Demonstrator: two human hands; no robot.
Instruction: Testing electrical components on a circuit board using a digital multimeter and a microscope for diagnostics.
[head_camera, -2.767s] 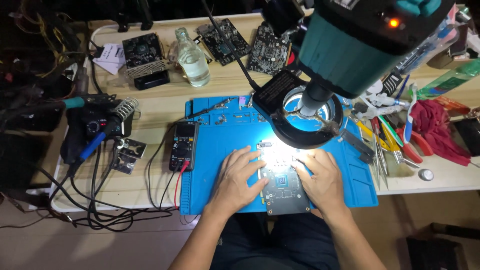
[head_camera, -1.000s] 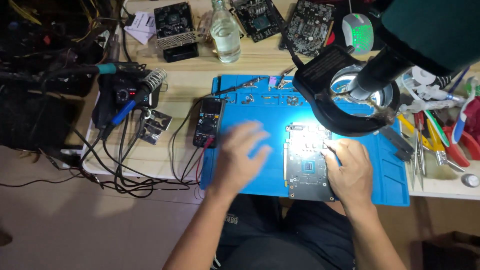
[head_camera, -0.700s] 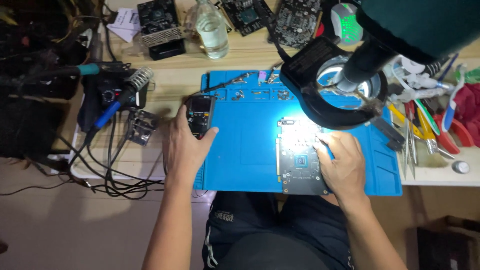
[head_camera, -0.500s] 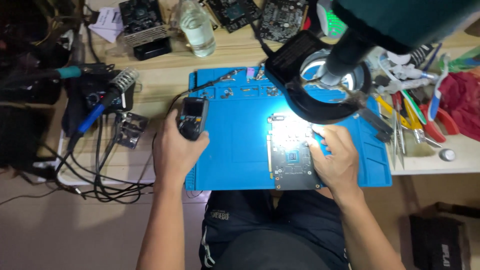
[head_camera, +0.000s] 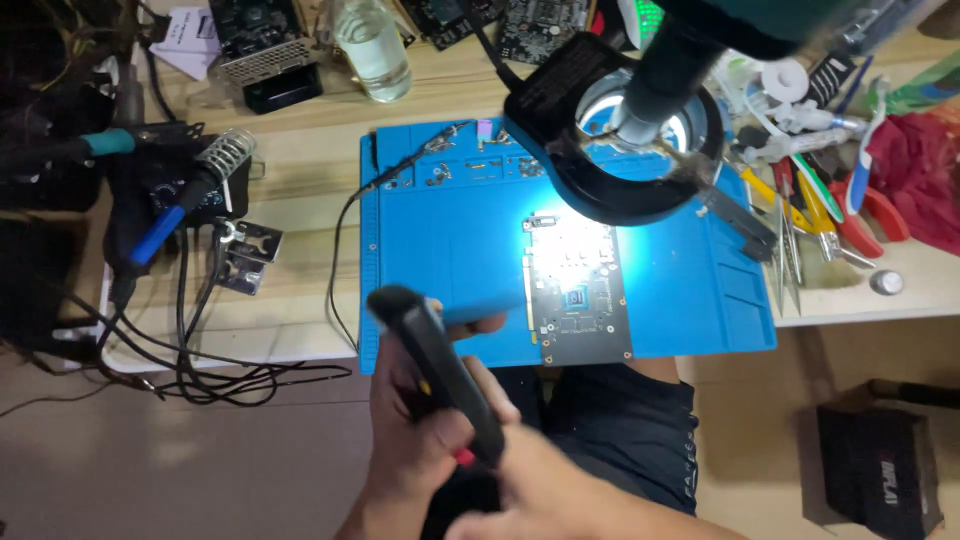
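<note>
Both my hands hold a black handheld multimeter (head_camera: 440, 375) low in the view, lifted off the table edge and blurred. My left hand (head_camera: 405, 440) wraps it from below, fingers showing behind it. My right hand (head_camera: 545, 500) grips its near end, thumb on its side. A thin black lead (head_camera: 340, 250) runs from it toward the mat's far edge. A green circuit board (head_camera: 578, 290) lies untouched on the blue work mat (head_camera: 450, 230), lit by the black ring lamp (head_camera: 610, 150) of a microscope above it.
A soldering iron with a blue handle (head_camera: 155, 235) and tangled cables (head_camera: 200, 350) sit at the left. A clear bottle (head_camera: 370, 45) and other boards stand at the back. Pliers and tweezers (head_camera: 810, 200) and a red cloth (head_camera: 915, 180) lie right. A black box (head_camera: 880, 465) is on the floor.
My left hand left the board, reached to the mat's left edge and took the multimeter. My right hand came off the board. Both now hold the meter near my body.
</note>
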